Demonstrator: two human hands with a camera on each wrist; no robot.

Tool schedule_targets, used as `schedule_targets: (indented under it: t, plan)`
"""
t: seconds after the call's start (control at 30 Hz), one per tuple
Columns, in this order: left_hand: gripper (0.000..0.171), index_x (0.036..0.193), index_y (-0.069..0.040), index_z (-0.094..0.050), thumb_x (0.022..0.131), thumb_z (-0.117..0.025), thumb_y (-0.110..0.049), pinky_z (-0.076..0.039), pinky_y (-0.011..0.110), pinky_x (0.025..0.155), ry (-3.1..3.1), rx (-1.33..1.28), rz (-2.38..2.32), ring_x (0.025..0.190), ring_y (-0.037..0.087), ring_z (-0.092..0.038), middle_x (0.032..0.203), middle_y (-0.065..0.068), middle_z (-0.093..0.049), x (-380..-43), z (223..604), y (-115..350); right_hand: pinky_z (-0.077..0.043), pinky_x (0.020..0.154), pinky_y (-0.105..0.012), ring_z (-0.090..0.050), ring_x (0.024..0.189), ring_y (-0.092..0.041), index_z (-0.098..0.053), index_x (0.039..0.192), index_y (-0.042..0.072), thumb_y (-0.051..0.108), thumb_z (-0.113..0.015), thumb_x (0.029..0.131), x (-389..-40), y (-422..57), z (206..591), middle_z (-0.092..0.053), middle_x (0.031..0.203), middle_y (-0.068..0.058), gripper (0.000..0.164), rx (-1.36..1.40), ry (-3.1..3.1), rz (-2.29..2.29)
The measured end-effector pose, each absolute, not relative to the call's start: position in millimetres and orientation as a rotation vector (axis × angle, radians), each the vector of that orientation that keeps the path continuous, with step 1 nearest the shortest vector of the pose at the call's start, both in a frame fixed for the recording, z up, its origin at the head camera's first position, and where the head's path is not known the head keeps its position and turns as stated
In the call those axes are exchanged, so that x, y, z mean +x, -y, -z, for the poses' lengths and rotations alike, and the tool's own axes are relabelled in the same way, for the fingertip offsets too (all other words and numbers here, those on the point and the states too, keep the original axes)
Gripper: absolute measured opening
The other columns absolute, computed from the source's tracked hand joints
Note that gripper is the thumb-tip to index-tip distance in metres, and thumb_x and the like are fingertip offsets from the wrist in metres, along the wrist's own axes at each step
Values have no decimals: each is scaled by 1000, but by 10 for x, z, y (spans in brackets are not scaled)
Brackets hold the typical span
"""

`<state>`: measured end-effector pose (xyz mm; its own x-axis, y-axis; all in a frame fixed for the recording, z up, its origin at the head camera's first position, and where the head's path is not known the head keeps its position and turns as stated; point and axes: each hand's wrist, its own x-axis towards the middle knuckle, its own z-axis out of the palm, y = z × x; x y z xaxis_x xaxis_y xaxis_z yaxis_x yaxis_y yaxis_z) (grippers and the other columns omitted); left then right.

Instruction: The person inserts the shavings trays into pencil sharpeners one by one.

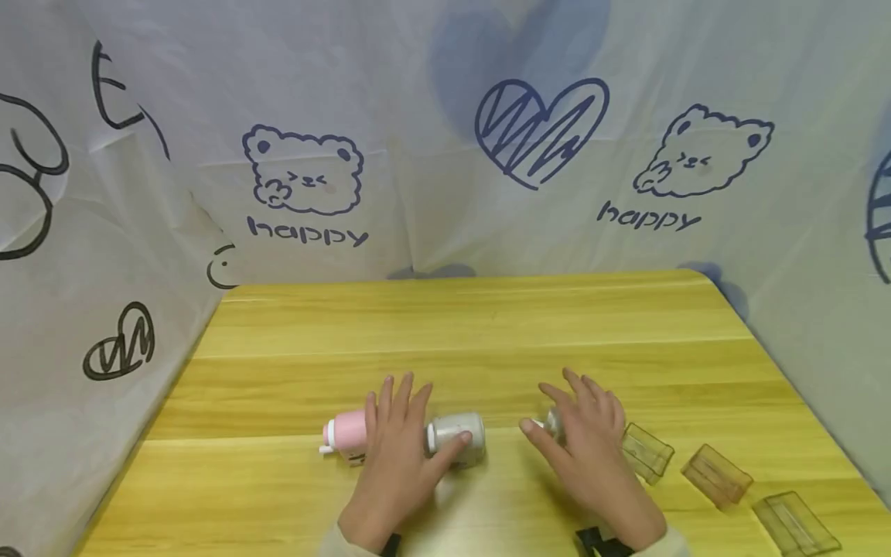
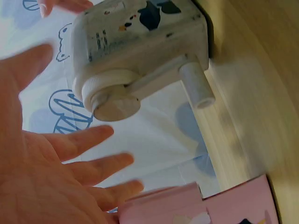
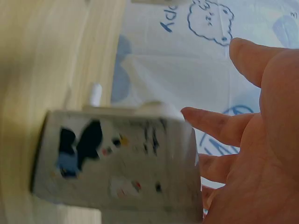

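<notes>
Fingers spread, my left hand [image 1: 398, 464] is between the pink box [image 1: 349, 431] and white box [image 1: 459, 424]; my right hand [image 1: 592, 433], fingers apart, largely hides a second white box [image 3: 121, 163], right. Only the right wrist view shows its dark print [image 3: 89, 140].

You get soft light, pale glare on the desk [image 1: 487, 333], and a blurred sharpener [image 3: 117, 163] in your right wrist view.

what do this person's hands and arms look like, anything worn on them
The left grip and right grip are bare, with no glove or ring visible. The ends of a pale, off-white left sleeve and right sleeve show at the bottom edge. Black pieces, perhaps straps, show at the left wrist and right wrist.
</notes>
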<state>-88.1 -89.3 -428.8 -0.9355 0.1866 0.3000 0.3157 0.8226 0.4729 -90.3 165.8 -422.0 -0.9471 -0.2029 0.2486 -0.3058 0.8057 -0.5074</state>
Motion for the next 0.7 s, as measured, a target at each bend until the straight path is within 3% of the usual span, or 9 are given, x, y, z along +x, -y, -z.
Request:
schedule_targets:
  t: [0.17, 0.37, 0.47, 0.7]
  plan:
    - [82, 132, -5, -49, 72, -75, -54, -11, 56, 110, 2690, -442, 743, 131, 38, -34, 137, 17, -47, -900, 4294, 955, -4, 101, -65, -16, 134, -45, -49, 135, 12, 48, -47, 96, -934, -1821, 4147, -28, 150, -20, 53, 335, 2796, -905]
    - [76, 123, -7, -56, 63, -84, -45, -14, 53, 111, 2654, -559, 711, 120, 29, -49, 119, 8, -61, -900, 4291, 986, -6, 96, -70, -17, 133, -51, -50, 134, 11, 49, -43, 98, -946, -2025, 4080, -29, 149, -23, 52, 217, 2830, -923]
    - [71, 121, -8, -58, 63, -85, -39, -18, 50, 111, 2705, -643, 704, 114, 24, -54, 114, 5, -64, -898, 4293, 986, -10, 94, -71, -19, 131, -54, -50, 134, 9, 51, -41, 98, -948, -2116, 4055, -31, 147, -25, 56, 127, 2852, -907]
    - [60, 127, -2, -52, 74, -78, -11, -45, 39, 93, 2807, -703, 826, 108, 23, -57, 120, 11, -60, -879, 4286, 981, -23, 89, -73, -34, 121, -57, -53, 130, 2, 51, -40, 98, -948, -2374, 4042, -43, 137, -31, 59, -9, 2898, -818]
